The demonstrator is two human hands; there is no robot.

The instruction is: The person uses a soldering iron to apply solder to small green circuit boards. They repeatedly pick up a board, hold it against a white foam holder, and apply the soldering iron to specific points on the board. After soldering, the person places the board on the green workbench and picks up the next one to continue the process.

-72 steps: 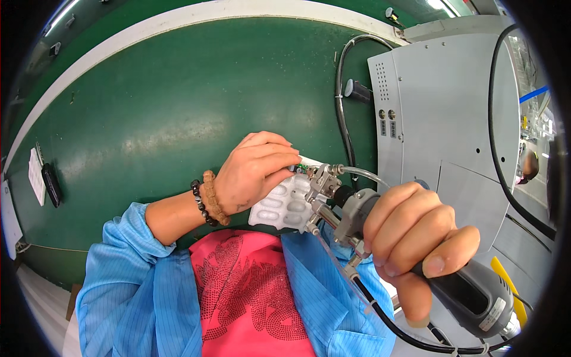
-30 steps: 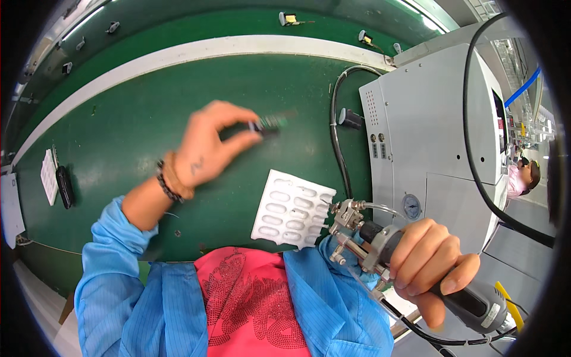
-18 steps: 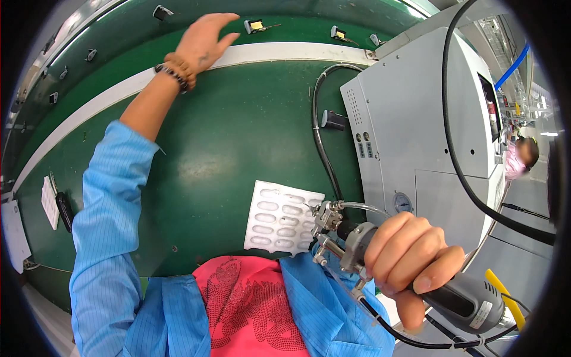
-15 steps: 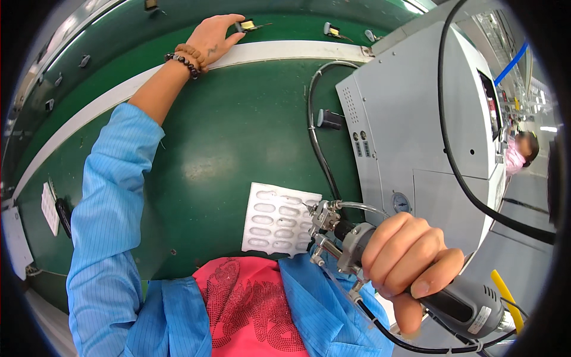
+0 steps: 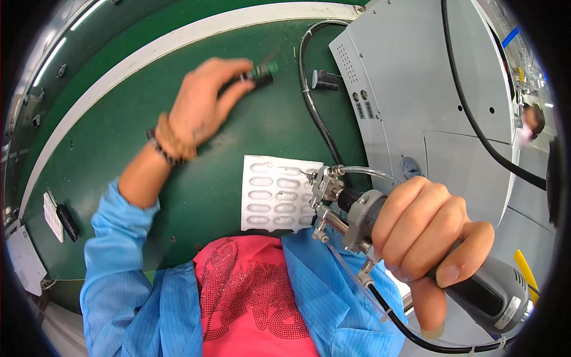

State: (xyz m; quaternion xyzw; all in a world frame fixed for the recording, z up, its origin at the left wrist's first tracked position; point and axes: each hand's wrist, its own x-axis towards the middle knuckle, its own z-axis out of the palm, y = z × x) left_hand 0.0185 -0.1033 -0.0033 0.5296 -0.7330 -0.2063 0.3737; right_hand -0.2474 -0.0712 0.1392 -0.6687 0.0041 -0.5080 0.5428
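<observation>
My left hand (image 5: 199, 101) is over the green work surface (image 5: 137, 119). Its thumb and fingers pinch a small electronic part (image 5: 259, 74), a green circuit board with a black body, blurred by motion. My right hand (image 5: 428, 232) is wrapped round the grey and black handle of an electric screwdriver (image 5: 485, 297). Metal fittings and thin air tubes are clamped to the tool's front end, which points left. Its thin tip lies over the right part of a white tray (image 5: 274, 184) with oval pockets. Small dark specks show in some pockets.
A large grey machine (image 5: 410, 89) stands at the right, with a black hose (image 5: 306, 77) beside it. A dark part with a grey end (image 5: 326, 80) lies by the hose. A white rail (image 5: 178, 44) crosses the back. A black pen-like object (image 5: 67, 222) lies far left.
My left hand has come back from beyond the white rail toward me, carrying the small part. The right hand keeps its grip on the screwdriver. The whole view has shifted slightly.
</observation>
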